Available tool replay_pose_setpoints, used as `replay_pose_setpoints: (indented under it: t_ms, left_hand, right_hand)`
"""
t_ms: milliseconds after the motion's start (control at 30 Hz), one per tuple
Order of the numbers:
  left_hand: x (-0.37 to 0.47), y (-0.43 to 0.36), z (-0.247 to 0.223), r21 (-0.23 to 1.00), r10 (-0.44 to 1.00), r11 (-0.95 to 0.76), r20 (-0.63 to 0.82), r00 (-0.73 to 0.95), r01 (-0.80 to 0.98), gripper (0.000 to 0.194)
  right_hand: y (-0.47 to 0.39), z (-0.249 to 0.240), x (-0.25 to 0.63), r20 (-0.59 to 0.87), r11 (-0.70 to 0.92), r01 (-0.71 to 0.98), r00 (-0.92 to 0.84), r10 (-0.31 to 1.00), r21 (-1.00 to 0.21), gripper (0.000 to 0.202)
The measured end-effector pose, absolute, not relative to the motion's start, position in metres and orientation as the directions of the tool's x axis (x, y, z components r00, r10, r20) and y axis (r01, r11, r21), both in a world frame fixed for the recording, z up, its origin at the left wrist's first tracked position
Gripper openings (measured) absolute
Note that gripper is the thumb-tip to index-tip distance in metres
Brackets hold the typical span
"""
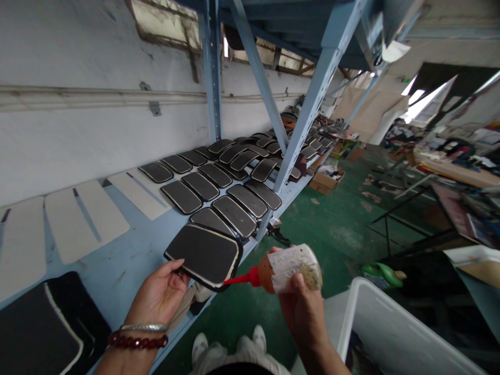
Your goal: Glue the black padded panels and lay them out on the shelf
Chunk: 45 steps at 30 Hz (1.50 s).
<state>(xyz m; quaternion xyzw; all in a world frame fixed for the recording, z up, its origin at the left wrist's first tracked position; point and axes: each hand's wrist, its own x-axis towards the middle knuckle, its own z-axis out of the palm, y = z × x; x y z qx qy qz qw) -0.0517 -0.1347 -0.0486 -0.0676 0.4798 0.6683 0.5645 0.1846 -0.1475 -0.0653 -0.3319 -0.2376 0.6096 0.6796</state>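
My left hand [166,291] pinches the near edge of a dark, rounded panel [207,252] with a pale line along its border. The panel is held tilted above the blue shelf. In my right hand [304,307] is a glue bottle [291,268] lying on its side, wrapped in a worn white label. Its red nozzle [238,279] points left, with the tip at the panel's lower right border. Whether anything flows from the tip cannot be made out. A larger dark panel [31,333] with a similar pale line lies on the shelf at lower left.
Rows of similar dark panels [209,186] cover the blue shelf [144,245] further back. Pale flat sheets [86,219] lie along the wall. A blue metal post [308,99] rises at the shelf's edge. A white bin [406,323] stands at lower right, near a green jug [380,275].
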Motion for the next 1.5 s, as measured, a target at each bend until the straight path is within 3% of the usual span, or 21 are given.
replay_pose_setpoints:
  t_ms: [567, 833, 933, 1033, 1100, 1233, 1333, 1500]
  left_hand:
    - [-0.051, -0.139, -0.040, 0.596, 0.670, 0.196, -0.661, -0.337, -0.779, 0.049]
    - [-0.052, -0.138, -0.048, 0.568, 0.663, 0.067, -0.640, -0.388, -0.821, 0.046]
    - [-0.046, -0.134, -0.050, 0.552, 0.655, 0.007, -0.633, -0.414, -0.834, 0.046]
    - [-0.043, -0.131, -0.052, 0.533, 0.638, -0.033, -0.640, -0.428, -0.845, 0.045]
    - [-0.043, -0.128, -0.056, 0.530, 0.638, -0.072, -0.627, -0.448, -0.845, 0.042]
    - [-0.037, -0.118, -0.065, 0.508, 0.661, -0.104, -0.607, -0.441, -0.855, 0.036]
    - [-0.022, -0.110, -0.068, 0.488, 0.705, -0.065, -0.595, -0.386, -0.870, 0.033]
    - [0.009, -0.107, -0.073, 0.473, 0.792, 0.135, -0.580, -0.191, -0.871, 0.027]
  right_hand:
    - [-0.108, -0.035, 0.205, 0.087, 0.168, -0.556, 0.169, 0.982, -0.814, 0.058]
    - [-0.129, -0.058, 0.186, -0.055, 0.084, -0.644, 0.193, 0.980, -0.760, 0.059]
    - [-0.138, -0.069, 0.168, -0.252, -0.066, -0.773, 0.125, 0.960, -0.631, 0.047]
    - [-0.138, -0.074, 0.160, -0.504, -0.249, -0.899, -0.037, 0.863, -0.361, 0.040]
    - [-0.134, -0.075, 0.163, -0.578, -0.289, -0.929, -0.108, 0.809, -0.231, 0.040]
    - [-0.133, -0.073, 0.171, -0.571, -0.246, -0.959, -0.126, 0.811, -0.139, 0.049]
    - [-0.142, -0.075, 0.163, -0.544, -0.310, -0.947, -0.220, 0.809, -0.078, 0.058]
    - [-0.154, -0.082, 0.131, -0.431, -0.413, -0.910, -0.359, 0.828, -0.033, 0.058]
